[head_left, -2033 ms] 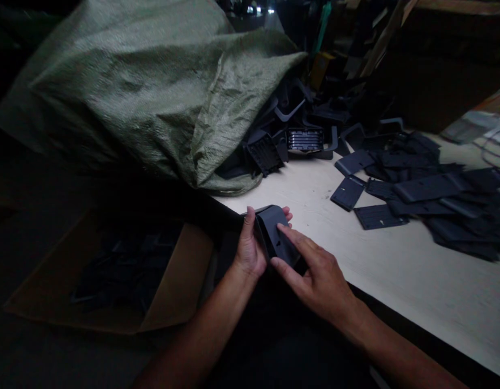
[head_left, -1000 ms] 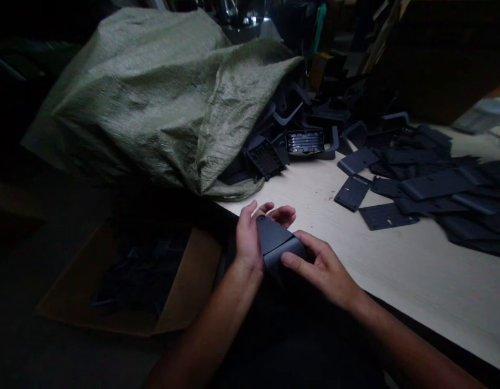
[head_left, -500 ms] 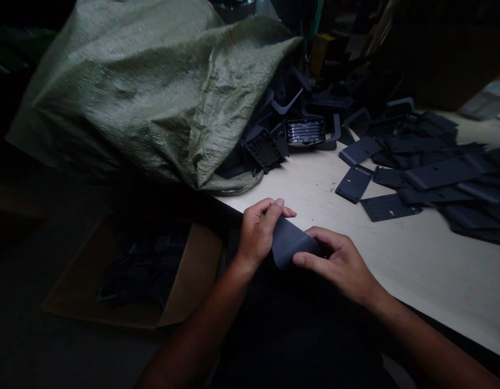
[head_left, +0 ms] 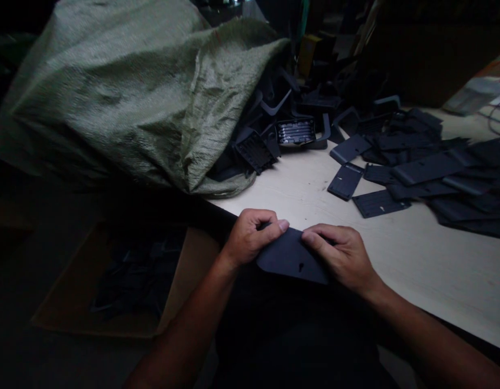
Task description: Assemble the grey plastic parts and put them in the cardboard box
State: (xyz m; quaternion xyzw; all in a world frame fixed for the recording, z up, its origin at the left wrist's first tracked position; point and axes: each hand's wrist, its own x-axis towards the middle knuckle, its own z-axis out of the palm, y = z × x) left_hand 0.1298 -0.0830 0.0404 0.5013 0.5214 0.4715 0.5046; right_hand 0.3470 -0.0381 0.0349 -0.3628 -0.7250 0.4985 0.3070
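A dark plastic part [head_left: 292,256] with a small keyhole-shaped slot is held in front of my body, just off the table's near edge. My left hand [head_left: 252,237] grips its left upper side, thumb on top. On the right upper side, my right hand [head_left: 341,254] pinches it, with the thumb and curled forefinger near the top edge. The undersides of the part and some fingertips are hidden.
On the pale table [head_left: 420,265], flat dark plates [head_left: 432,170] are heaped at the right. A green woven sack [head_left: 144,92] spills dark bracket-like parts [head_left: 296,131]. Below at the left stands a cardboard box [head_left: 193,265] with dark pieces inside.
The held part has been turned, so its flat face with the slot now shows. My right hand has shifted its grip to the upper edge. The view has moved slightly.
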